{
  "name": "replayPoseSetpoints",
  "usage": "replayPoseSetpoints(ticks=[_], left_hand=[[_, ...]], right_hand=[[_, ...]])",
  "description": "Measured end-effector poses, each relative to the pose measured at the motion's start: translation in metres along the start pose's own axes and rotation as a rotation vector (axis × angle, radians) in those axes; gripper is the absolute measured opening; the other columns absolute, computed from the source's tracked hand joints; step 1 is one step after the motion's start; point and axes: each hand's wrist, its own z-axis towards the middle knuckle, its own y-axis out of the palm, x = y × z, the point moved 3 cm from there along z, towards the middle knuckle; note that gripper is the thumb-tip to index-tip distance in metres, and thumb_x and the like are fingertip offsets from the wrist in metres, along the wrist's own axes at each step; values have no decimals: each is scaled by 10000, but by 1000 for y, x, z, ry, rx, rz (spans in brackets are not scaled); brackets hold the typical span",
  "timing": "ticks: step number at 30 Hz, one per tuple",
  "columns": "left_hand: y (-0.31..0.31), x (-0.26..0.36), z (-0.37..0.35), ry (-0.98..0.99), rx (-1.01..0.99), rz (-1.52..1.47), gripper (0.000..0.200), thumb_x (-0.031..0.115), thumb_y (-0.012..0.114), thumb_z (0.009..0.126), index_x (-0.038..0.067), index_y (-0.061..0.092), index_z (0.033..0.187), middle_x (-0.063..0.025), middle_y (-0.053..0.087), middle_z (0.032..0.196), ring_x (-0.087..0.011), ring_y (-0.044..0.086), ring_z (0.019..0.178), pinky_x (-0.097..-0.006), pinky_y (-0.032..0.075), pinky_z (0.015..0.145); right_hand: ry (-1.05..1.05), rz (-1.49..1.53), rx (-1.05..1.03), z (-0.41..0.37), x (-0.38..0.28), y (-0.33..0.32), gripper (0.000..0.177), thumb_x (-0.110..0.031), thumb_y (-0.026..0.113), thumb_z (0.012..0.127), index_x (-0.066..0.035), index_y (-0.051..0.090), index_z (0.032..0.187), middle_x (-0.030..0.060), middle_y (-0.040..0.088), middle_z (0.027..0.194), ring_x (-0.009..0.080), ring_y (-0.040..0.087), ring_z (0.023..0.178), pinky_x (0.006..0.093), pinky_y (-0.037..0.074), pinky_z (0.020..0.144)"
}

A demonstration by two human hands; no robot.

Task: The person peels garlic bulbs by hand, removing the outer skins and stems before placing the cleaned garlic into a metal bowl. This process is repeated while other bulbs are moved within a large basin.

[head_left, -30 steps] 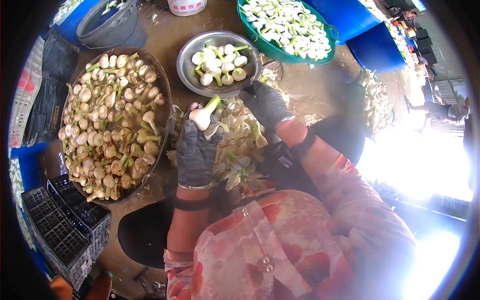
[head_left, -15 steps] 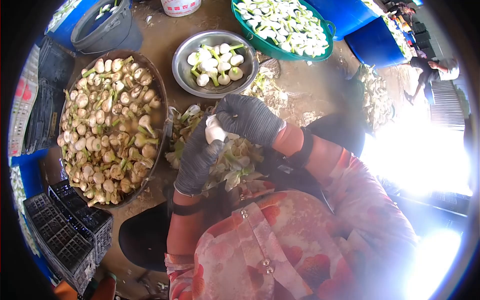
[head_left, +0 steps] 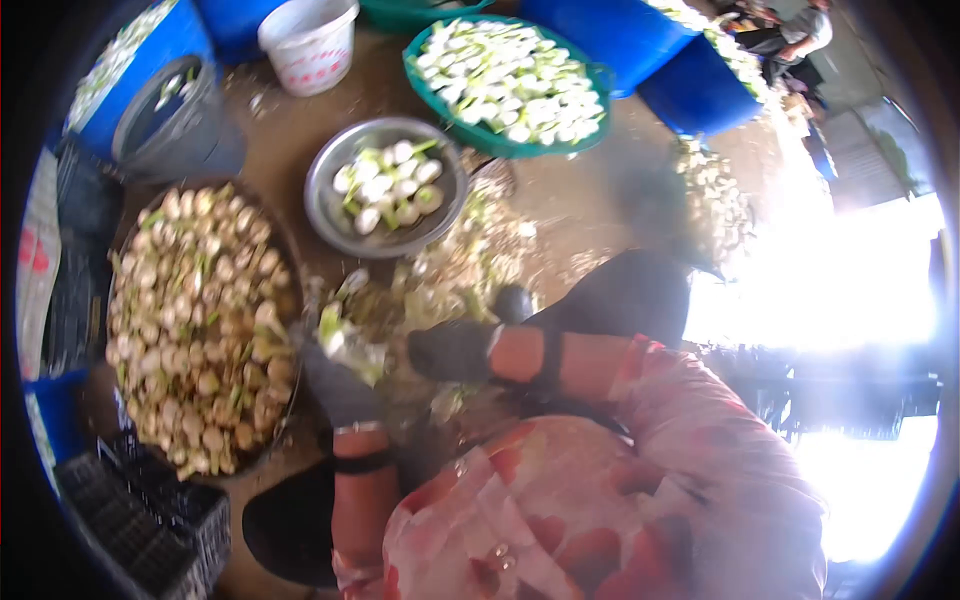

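My left hand point(head_left: 338, 385), in a dark grey glove, is at the right rim of the large round tub point(head_left: 296, 350) of unpeeled bulbs point(head_left: 205, 330). Its fingers are smeared by motion, and I cannot make out whether they hold anything. A pale green and white leafy piece point(head_left: 350, 345) lies just right of its fingers. My right hand point(head_left: 450, 350), gloved too, hovers over the pile of peelings point(head_left: 470, 255) in front of my body; blur hides its fingers. Beyond the hands is a steel bowl point(head_left: 318, 215) with peeled white bulbs point(head_left: 385, 185).
A green basket point(head_left: 598, 100) of peeled bulbs stands beyond the bowl, beside blue tubs point(head_left: 700, 85). A white bucket point(head_left: 310, 50) and a grey bucket point(head_left: 180, 130) are at the upper left. Black crates point(head_left: 150, 510) stand lower left. Another person point(head_left: 795, 38) is far off, upper right.
My hands have come apart: the left has moved toward the tub, the right down toward my body. The white bulb held between them no longer shows. The view has shifted.
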Motion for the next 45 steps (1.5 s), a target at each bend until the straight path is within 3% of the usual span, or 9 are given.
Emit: replayPoseSetpoints(ticks=[3, 4, 6, 9, 20, 22, 36, 40, 45], left_hand=[[9, 7, 4, 40, 12, 143, 418, 416, 584, 953, 75, 608, 1194, -42, 600, 937, -151, 595, 808, -287, 513, 752], [2, -2, 9, -10, -22, 141, 373, 383, 599, 952, 88, 618, 1180, -50, 603, 969, -156, 603, 837, -292, 515, 760], [34, 19, -18, 838, -174, 1045, 347, 319, 627, 939, 81, 609, 1191, -55, 602, 1028, -168, 610, 882, -297, 515, 788], [45, 19, -26, 1250, -396, 1540, 333, 205, 630, 935, 42, 579, 1221, -62, 593, 1105, -172, 608, 943, -303, 506, 831], [19, -3, 9, 194, -144, 519, 388, 232, 560, 1001, 24, 516, 1326, -76, 600, 1167, -166, 585, 1049, -288, 486, 922], [30, 9, 6, 260, -114, 550, 396, 258, 534, 1017, 24, 515, 1336, -78, 605, 1161, -158, 579, 1064, -288, 479, 935], [13, -24, 10, 340, -60, 856, 283, 289, 541, 1018, 50, 577, 1166, -34, 578, 1030, -131, 560, 937, -259, 485, 845], [14, -53, 18, -37, -73, 0, 298, 318, 547, 1012, 71, 565, 1178, -39, 581, 1050, -137, 576, 950, -256, 489, 847], [52, -38, -11, -54, -240, 148, 340, 292, 551, 1008, 72, 538, 1266, -57, 594, 1076, -138, 590, 955, -281, 518, 820]], right_hand=[[145, -10, -101, -4, 3, 3, 429, -268, 627, 925, -8, 555, 1258, 137, 658, 1143, 282, 632, 1067, 335, 495, 915], [67, -7, 124, 0, 19, 10, 394, -275, 596, 964, 0, 551, 1243, 119, 676, 1100, 248, 641, 1029, 306, 491, 900], [-50, 790, 403, 8, 15, 3, 323, -205, 634, 950, 8, 590, 1188, 121, 683, 1040, 217, 646, 995, 299, 495, 879], [-59, 611, 366, 19, 12, -12, 298, -200, 635, 958, 10, 601, 1167, 126, 677, 1037, 187, 629, 993, 312, 488, 898], [319, 588, 425, 35, 28, -26, 337, -252, 600, 969, -4, 584, 1196, 120, 631, 1067, 157, 629, 893, 312, 545, 751], [294, 801, 473, 35, 25, -20, 390, -346, 654, 942, -26, 611, 1160, 79, 657, 957, 101, 614, 754, 257, 525, 552], [175, 599, 387, 21, 30, 7, 327, -176, 716, 887, -37, 559, 1137, 85, 671, 920, 168, 647, 831, 323, 532, 763], [136, 386, 422, 3, 22, -4, 328, -231, 697, 901, -52, 587, 1153, 134, 684, 948, 261, 677, 855, 360, 536, 768], [21, 116, 570, -5, 24, -10, 341, -338, 633, 937, -65, 646, 1141, 176, 682, 998, 355, 653, 942, 415, 524, 813]])
